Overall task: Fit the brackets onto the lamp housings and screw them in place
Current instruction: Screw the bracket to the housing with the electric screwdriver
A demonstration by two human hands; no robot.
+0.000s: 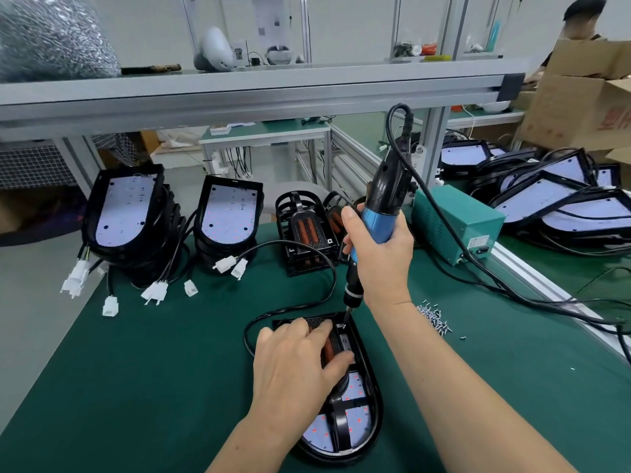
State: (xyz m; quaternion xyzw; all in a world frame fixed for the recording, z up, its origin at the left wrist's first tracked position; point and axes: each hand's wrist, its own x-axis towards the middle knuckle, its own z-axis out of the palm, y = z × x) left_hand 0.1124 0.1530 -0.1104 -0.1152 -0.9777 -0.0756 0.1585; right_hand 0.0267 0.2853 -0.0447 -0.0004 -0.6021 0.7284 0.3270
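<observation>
A black oval lamp housing [370, 404] lies on the green mat in front of me with a black bracket [341, 418] set into it over the white LED board. My left hand [297, 363] lies on the bracket's upper part, fingers spread over it and thumb curled against its side. My right hand [379, 254] grips a blue and black electric screwdriver [382, 206] held upright. Its bit touches the bracket's top right corner. Loose screws [435, 317] lie in a small heap to the right of the housing.
Stacks of lamp housings [126, 213] with cables and white connectors stand at the back left and centre. Spare brackets [304, 230] stand behind the work. A green power box [457, 223] sits at right, with more housings [560, 199] beyond the rail. The screwdriver cable runs right.
</observation>
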